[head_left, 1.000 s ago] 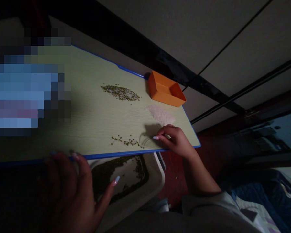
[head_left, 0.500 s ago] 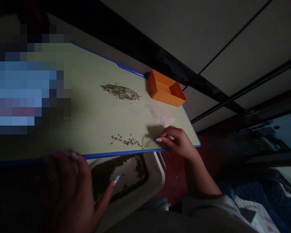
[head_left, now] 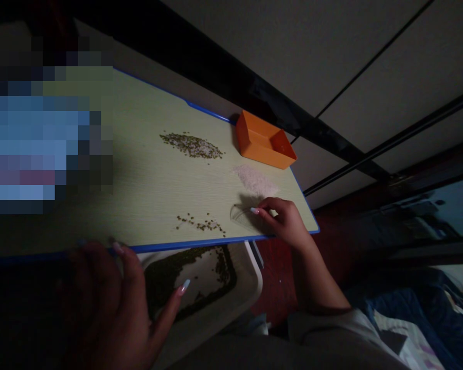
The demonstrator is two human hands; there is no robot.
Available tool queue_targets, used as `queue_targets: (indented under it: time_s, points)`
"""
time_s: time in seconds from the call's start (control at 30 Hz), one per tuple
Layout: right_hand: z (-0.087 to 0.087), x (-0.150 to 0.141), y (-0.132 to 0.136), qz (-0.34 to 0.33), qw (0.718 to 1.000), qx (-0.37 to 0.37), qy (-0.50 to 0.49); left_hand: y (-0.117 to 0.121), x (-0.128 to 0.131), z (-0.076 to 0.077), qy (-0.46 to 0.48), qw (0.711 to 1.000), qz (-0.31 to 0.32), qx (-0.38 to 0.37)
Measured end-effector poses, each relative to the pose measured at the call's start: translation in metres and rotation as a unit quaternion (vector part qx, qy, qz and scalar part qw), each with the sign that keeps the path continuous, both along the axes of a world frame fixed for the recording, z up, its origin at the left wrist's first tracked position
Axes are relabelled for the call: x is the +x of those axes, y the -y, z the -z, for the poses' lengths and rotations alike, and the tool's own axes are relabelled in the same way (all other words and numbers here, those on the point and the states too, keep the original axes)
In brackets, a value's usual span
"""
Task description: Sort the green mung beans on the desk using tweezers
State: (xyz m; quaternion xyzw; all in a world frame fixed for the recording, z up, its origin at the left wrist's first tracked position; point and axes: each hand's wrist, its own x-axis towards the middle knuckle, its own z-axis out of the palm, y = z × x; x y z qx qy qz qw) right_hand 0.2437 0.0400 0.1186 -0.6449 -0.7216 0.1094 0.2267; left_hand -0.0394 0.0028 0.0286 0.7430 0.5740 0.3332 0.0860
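My right hand (head_left: 280, 218) pinches a clear, thin piece with a curved rim (head_left: 241, 217) low over the tabletop; its exact kind is hard to make out. To its left lies a sparse scatter of small green beans (head_left: 204, 225) with a few white grains among them. Just beyond the hand is a pile of white rice-like grains (head_left: 255, 180). A larger heap of mixed beans and white grains (head_left: 193, 146) sits farther back. My left hand (head_left: 119, 298) holds nothing, fingers apart, at the table's near edge.
The pale table (head_left: 146, 195) has a blue rim. An orange box (head_left: 268, 141) stands at its far right corner. Below the near edge, a white tub (head_left: 254, 272) contains many green beans. A pixelated patch covers the left side; a dark-framed cabinet (head_left: 370, 61) stands behind.
My right hand has shifted slightly away from the near edge, taking the clear piece with it, off from the scattered beans. My left hand stays put.
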Motion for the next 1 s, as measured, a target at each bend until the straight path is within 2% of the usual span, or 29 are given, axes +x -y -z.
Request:
queue_targets:
  time_s: [0.23,0.33,0.5,0.83,1.0]
  points:
    - [0.006,0.009,-0.007,0.102,0.995,0.019,0.002,0.0,0.0,-0.001,0.002,1.0,-0.001,0.003]
    - [0.01,0.009,-0.012,0.116,0.993,0.029,0.005,0.0,0.0,-0.001,0.003,1.0,-0.002,0.001]
    - [0.011,0.0,-0.017,0.063,0.998,0.023,-0.001,0.0,0.0,-0.001,-0.002,1.0,0.003,0.004]
    - [-0.003,-0.008,-0.015,-0.095,0.995,0.002,-0.026,0.0,0.001,0.0,0.006,1.0,0.003,-0.008]
    - [-0.005,-0.01,-0.011,-0.126,0.992,0.005,-0.029,0.0,0.0,-0.002,0.007,1.0,0.003,-0.007]
